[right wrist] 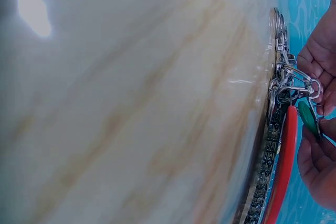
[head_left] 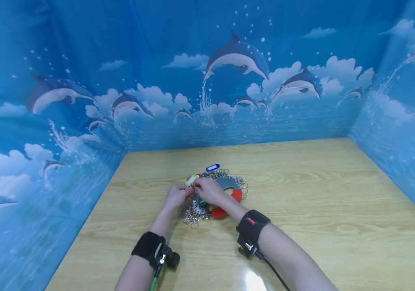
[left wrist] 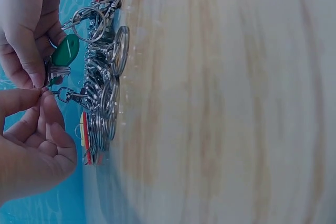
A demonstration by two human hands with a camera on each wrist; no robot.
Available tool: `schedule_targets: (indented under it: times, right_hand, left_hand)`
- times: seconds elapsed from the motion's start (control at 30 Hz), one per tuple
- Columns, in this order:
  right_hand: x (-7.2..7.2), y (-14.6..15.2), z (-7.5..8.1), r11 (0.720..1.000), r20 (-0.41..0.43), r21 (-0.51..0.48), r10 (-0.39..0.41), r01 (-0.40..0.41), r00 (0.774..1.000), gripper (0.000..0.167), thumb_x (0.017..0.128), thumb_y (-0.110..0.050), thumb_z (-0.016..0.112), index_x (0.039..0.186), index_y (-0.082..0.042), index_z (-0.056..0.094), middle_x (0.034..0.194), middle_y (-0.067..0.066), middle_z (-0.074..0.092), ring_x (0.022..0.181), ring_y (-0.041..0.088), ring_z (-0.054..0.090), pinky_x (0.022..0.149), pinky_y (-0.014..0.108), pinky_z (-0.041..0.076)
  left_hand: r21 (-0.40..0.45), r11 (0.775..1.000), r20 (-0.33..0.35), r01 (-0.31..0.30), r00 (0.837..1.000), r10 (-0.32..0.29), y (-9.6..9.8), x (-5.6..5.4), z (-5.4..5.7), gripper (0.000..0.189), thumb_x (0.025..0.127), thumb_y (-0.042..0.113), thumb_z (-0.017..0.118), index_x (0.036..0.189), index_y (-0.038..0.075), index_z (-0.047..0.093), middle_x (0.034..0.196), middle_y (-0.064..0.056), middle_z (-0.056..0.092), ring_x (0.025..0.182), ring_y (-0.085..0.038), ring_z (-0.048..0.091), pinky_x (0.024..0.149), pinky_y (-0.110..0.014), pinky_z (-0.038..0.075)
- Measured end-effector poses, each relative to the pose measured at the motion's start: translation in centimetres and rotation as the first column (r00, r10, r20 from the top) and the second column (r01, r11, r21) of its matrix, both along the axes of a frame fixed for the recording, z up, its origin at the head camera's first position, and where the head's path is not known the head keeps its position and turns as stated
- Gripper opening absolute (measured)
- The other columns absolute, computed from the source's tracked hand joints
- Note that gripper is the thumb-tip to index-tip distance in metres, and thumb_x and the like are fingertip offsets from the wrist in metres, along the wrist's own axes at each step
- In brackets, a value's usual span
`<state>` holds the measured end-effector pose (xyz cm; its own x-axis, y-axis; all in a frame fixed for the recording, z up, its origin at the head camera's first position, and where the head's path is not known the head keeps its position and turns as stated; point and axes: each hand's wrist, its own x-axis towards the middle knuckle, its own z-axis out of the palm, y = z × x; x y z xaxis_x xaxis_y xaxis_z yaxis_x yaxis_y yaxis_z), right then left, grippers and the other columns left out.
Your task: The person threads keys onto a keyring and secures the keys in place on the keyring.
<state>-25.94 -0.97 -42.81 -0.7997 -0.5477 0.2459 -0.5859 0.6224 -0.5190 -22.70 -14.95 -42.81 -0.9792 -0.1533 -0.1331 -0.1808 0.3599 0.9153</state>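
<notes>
Both hands meet over the left side of a pile of metal key rings and swivel clasps (head_left: pixel 194 216). My left hand (head_left: pixel 176 197) pinches the end of a silver swivel clasp (left wrist: pixel 65 94) between thumb and forefinger. Against its fingertips, my right hand (head_left: pixel 209 190) pinches the metal fitting of a green key tag (left wrist: pixel 65 50); the fitting is partly hidden by the fingers. A yellow key tag (head_left: pixel 191 180) shows just beyond the fingertips. Under the right wrist lies a curved red and grey piece (head_left: pixel 236 195) with clasps and rings along its edge.
A blue key tag (head_left: pixel 212 167) lies at the far side of the pile. Wood-grain table (head_left: pixel 320 202) stretches around it, widest to the right. A blue dolphin-print curtain (head_left: pixel 178 81) encloses the back and sides. Cables run from both wrist cameras.
</notes>
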Motion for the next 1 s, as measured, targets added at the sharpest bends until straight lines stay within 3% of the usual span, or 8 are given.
schedule_targets:
  times: [0.2, 0.43, 0.77, 1.0]
  right_hand:
    - [-0.14, -0.04, -0.19, 1.0, 0.029, 0.011, -0.003, 0.003, 1.0, 0.018, 0.089, -0.01, 0.058, 0.104, -0.007, 0.067, 0.099, 0.006, 0.066, 0.091, 0.02, 0.061, 0.084, 0.033, 0.046]
    - [-0.25, -0.06, -0.12, 1.0, 0.06, 0.005, -0.009, 0.009, 0.998, 0.019, 0.09, -0.01, 0.057, 0.106, -0.006, 0.066, 0.101, 0.007, 0.066, 0.092, 0.02, 0.061, 0.083, 0.033, 0.047]
    - [-0.17, 0.12, -0.11, 1.0, 0.052, 0.009, 0.0, 0.0, 0.999, 0.019, 0.09, -0.009, 0.057, 0.106, -0.008, 0.066, 0.1, 0.006, 0.066, 0.091, 0.019, 0.061, 0.08, 0.031, 0.048]
    - [-0.17, 0.27, -0.19, 1.0, 0.047, -0.009, -0.007, 0.008, 0.999, 0.017, 0.09, -0.009, 0.057, 0.103, -0.008, 0.067, 0.097, 0.005, 0.066, 0.087, 0.018, 0.06, 0.076, 0.029, 0.048]
  left_hand:
    - [0.011, 1.0, 0.033, -0.025, 0.999, 0.025, 0.21, 0.01, 0.25, 0.016, 0.083, 0.007, 0.06, 0.086, -0.008, 0.066, 0.07, -0.006, 0.06, 0.061, -0.014, 0.054, 0.065, -0.029, 0.045]
    - [0.046, 0.998, 0.022, -0.04, 0.999, 0.039, 0.3, -0.41, -0.13, 0.016, 0.081, 0.005, 0.061, 0.086, -0.009, 0.066, 0.069, -0.006, 0.059, 0.058, -0.014, 0.053, 0.062, -0.027, 0.044]
    - [0.096, 0.993, 0.045, -0.069, 0.997, 0.065, 0.56, -0.48, 0.11, 0.015, 0.08, 0.005, 0.061, 0.085, -0.009, 0.066, 0.068, -0.005, 0.059, 0.058, -0.012, 0.052, 0.063, -0.027, 0.045]
    - [0.085, 0.995, 0.007, -0.053, 0.999, 0.053, 0.7, -0.28, 0.04, 0.016, 0.081, 0.004, 0.061, 0.085, -0.011, 0.065, 0.064, -0.004, 0.058, 0.055, -0.011, 0.053, 0.061, -0.025, 0.045]
